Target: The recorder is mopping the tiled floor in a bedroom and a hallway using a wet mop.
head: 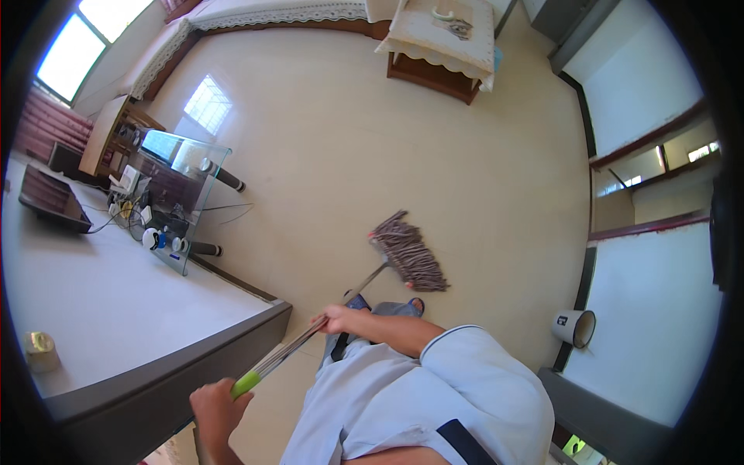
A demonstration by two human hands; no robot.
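Note:
A string mop lies with its brownish-grey strands (414, 251) spread on the tiled floor, just ahead of my feet. Its metal handle (290, 349) slants back toward me and ends in a green grip (246, 384). Around that grip, at the lower left, my left hand (220, 407) is closed. Further down the pole, in front of my waist, my right hand (336, 320) is wrapped around the handle. Both hands hold the same mop. Below my right hand are my feet in blue slippers (417, 304).
A glass-topped stand (174, 174) with cables and small devices is at the left, by a wall corner (285, 305). A cloth-covered table (442, 43) stands at the far side. A white bin (572, 327) is against the right wall, below a doorway (651, 192).

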